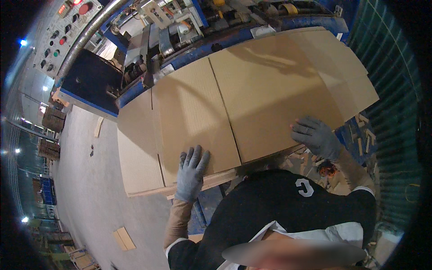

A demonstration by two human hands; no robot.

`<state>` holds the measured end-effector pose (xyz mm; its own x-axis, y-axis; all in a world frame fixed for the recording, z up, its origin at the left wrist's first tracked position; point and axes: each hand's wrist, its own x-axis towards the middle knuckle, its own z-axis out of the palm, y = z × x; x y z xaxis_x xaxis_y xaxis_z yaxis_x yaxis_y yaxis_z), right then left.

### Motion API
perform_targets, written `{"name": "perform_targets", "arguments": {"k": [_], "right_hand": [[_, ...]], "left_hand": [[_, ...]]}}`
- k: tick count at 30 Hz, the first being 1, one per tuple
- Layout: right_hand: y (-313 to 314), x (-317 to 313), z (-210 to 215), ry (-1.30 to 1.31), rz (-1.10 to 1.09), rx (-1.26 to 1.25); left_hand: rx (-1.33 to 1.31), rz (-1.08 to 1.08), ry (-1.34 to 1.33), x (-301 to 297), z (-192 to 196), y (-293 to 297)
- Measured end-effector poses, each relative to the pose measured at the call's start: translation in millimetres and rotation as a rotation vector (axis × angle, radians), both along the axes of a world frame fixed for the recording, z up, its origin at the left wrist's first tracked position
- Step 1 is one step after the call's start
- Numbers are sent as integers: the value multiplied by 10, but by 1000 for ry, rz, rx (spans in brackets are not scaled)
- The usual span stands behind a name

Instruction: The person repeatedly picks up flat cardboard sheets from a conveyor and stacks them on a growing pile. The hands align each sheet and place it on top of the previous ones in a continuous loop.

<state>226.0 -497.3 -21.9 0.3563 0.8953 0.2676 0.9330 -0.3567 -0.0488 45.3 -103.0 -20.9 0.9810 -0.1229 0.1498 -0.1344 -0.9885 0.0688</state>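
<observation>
Both gloved hands are down flat on the cardboard sheet [243, 94], a big brown flattened box blank with creases running across it, lying on a stack of the same at the near edge of a blue machine [234, 38]. The left hand [191, 173] is spread open, palm pressing the near edge of the sheet, fingers fanned and gripping nothing. The right hand [317, 137] is also open, fingers splayed on the sheet's near right corner, resting rather than clutching. This sheet looks light but wide and floppy along those creases; it should stay stiff between the folds and bend at them, so the near edge, hands well apart, seems the sensible hold. Gloves should help on the smooth, slightly slippery face. Up at the far left, a grey control panel [60, 33] carries round red, green and dark buttons. Small cardboard offcuts [123, 238] lie on the grey floor [85, 180] below left, and more scraps [360, 135] pile up at the right.
</observation>
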Motion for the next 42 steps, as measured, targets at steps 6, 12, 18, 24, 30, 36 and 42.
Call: {"name": "perform_targets", "arguments": {"k": [6, 12, 18, 24, 30, 36, 42], "right_hand": [[170, 563, -92, -93, -20, -93], [675, 1463, -23, -6, -59, -58], [1180, 2205, -173, -221, -174, 11], [1562, 2177, -200, -203, -657, 45], [-355, 1371, -395, -219, -1050, 518], [-2024, 1246, -900, 1, -1385, 1080], [-1992, 1849, -548, -273, -1320, 1013]], "left_hand": [[24, 17, -113, 221, -86, 291], [-71, -19, -367, 1027, -110, 839], [-22, 39, -509, 1991, -191, 1165], [-120, 434, -533, 2342, -122, 1371], [-421, 1069, -569, 198, -311, 1898], [-1094, 1651, -922, -888, -689, 1826], [-756, 1596, -816, -849, -401, 1621]]}}
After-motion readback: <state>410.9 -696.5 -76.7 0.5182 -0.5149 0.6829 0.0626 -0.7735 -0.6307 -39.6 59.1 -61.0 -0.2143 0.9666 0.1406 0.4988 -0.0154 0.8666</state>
